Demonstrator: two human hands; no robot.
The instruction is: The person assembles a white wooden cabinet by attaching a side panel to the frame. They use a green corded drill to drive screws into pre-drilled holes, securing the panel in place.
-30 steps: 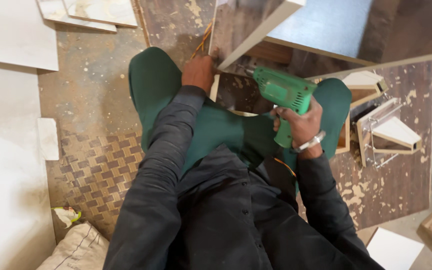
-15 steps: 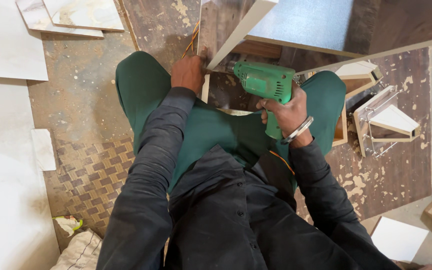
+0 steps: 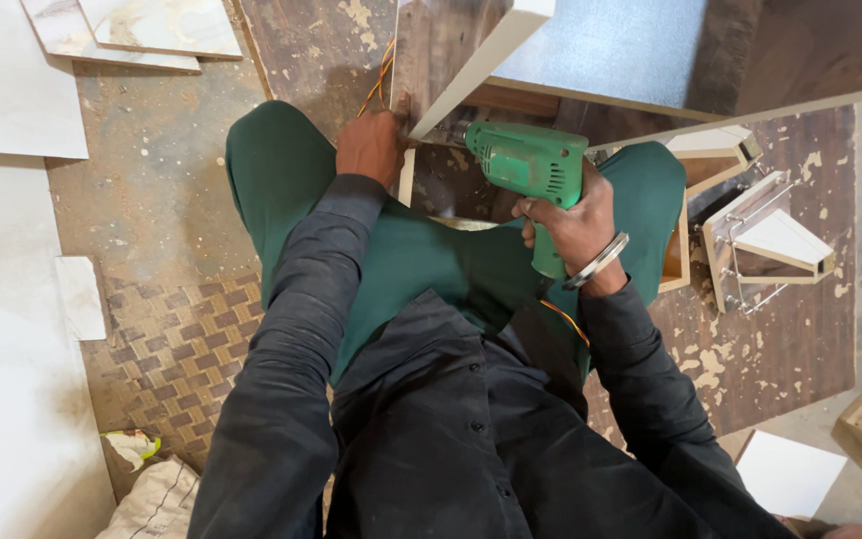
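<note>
A green drill (image 3: 531, 165) is held at the upper centre of the frame, the right hand (image 3: 571, 225) clenched on its handle. The left hand (image 3: 371, 148) is pressed against a white-edged board (image 3: 471, 75), its grip hidden.

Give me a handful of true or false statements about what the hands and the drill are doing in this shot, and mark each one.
1. The right hand grips a green power drill. True.
2. The left hand rests in the person's lap. False: it is up at the edge of the white-edged wooden panel, beside orange and yellow wires.
3. The drill's nose points toward the panel. True.
4. A metal bangle sits on the left wrist. False: it is on the right wrist.
5. The person wears green trousers. True.
</note>
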